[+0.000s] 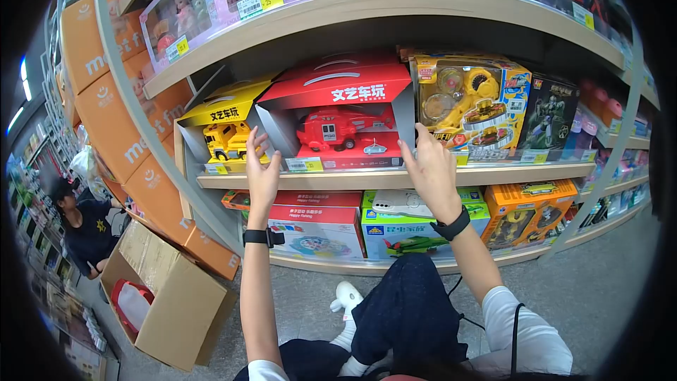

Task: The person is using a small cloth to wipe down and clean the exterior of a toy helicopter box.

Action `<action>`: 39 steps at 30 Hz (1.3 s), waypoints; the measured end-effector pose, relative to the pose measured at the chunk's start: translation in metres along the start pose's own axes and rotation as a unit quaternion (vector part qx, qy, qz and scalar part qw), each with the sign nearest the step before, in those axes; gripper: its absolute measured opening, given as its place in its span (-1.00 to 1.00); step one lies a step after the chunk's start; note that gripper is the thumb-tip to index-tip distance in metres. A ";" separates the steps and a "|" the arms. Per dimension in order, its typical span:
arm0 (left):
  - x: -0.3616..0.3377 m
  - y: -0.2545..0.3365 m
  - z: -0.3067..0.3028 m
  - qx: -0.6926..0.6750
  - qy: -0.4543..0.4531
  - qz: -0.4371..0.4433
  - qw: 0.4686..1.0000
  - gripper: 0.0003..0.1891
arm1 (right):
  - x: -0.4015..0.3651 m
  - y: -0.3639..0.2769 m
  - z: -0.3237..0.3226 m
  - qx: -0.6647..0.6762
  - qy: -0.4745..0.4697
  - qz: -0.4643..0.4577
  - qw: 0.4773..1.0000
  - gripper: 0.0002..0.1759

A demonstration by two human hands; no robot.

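Note:
A red toy box (338, 85) with a red toy helicopter in its open front stands on the middle shelf. At its left front edge my left hand (262, 176) is raised with fingers spread, overlapping the neighbouring yellow box (229, 109) with a toy truck. My right hand (431, 173) is at the red box's right front edge, thumb and forefinger apart. To the right of that hand stands a yellow-and-blue boxed toy (511, 106). Both wrists wear black bands.
Boxed toys, including a green box (458, 240) and an orange box (532, 215), fill the lower shelf. An open cardboard carton (180, 307) with a red-and-white item inside sits on the floor at left. Orange cartons (106, 113) are stacked beside the shelf. Another person (88, 229) crouches behind the carton.

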State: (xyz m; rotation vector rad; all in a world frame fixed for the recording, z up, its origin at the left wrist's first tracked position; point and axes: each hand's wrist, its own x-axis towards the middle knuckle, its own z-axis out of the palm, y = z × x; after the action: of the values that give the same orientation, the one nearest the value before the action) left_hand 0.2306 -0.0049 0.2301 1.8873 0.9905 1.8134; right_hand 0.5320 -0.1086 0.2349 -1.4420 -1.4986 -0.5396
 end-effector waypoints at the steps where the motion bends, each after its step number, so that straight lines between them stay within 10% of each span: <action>1: -0.003 0.004 0.000 -0.003 -0.008 -0.010 1.000 -0.26 | 0.000 0.000 0.004 0.003 -0.002 0.000 1.000 -0.50; 17: -0.010 0.006 0.034 0.069 0.016 0.071 0.995 -0.07 | 0.013 -0.005 0.016 -0.113 -0.015 -0.010 0.993 -0.57; 39: 0.000 0.036 0.018 -0.272 0.055 -0.026 0.960 -0.09 | 0.002 0.009 0.027 -0.003 0.074 -0.004 0.997 -0.55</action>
State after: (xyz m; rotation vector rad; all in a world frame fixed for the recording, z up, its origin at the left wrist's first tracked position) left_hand 0.2565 -0.0263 0.2518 1.4249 0.4876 1.9239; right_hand 0.5324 -0.0833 0.2217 -1.3706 -1.3867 -0.6426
